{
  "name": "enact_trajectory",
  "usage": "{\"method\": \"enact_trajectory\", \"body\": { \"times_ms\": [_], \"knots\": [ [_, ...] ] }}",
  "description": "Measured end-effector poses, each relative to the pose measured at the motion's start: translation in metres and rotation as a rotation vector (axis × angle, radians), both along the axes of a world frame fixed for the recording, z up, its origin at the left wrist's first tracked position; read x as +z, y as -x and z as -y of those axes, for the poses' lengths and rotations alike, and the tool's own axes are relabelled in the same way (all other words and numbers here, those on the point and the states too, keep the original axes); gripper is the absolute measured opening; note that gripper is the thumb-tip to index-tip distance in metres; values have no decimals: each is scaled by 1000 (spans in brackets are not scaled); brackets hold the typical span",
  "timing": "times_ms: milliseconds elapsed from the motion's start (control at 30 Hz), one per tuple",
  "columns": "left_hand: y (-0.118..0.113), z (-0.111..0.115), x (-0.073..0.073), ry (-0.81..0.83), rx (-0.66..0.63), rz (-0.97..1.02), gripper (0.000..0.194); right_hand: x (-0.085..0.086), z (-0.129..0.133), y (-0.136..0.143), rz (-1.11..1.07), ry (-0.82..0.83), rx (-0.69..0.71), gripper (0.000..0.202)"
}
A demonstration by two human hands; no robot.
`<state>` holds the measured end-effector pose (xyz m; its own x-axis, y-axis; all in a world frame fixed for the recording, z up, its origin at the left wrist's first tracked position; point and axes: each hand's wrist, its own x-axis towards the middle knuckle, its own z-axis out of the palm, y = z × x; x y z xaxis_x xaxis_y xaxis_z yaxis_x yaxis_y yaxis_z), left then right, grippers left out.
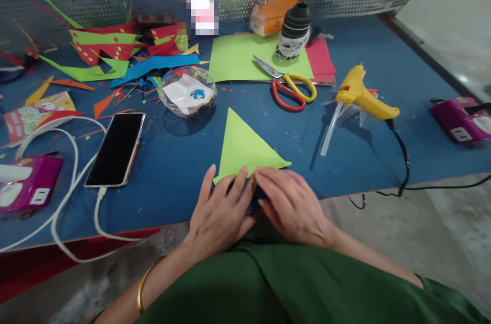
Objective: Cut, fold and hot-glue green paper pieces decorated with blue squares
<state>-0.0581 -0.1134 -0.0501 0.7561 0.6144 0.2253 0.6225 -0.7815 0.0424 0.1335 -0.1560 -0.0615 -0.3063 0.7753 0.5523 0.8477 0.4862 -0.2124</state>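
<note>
Green paper (pixel 245 142) lies as a folded triangle on the near edge of the blue table (pixel 345 160), its tip pointing far and its near edge tucked under both hands; the sharp sides suggest at least one fold is already made, and the near edge looks to be the part now being creased. Left hand (pixel 220 216) and right hand (pixel 291 204) lie flat and open side by side, fingertips pressing the paper's near edge down rather than gripping it. Scissors (pixel 287 86) and a glue gun (pixel 362 94) lie untouched, well apart on the far right.
</note>
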Motion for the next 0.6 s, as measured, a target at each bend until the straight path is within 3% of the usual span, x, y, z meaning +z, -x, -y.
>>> {"method": "enact_trajectory", "body": {
  "times_ms": [67, 233, 433, 600],
  "knots": [
    [1, 0, 2, 36, -5, 10, 42, -2, 1, 7, 79, 60, 46, 42],
    [1, 0, 0, -43, -30, -19, 46, -6, 2, 12, 179, 85, -4, 53],
    [4, 3, -5, -122, 14, 79, 55, -8, 11, -10, 282, 114, -24, 61],
    [27, 11, -1, -105, 134, 91, 50, -10, 18, -32, 284, 106, -103, 70]
  ]
}}
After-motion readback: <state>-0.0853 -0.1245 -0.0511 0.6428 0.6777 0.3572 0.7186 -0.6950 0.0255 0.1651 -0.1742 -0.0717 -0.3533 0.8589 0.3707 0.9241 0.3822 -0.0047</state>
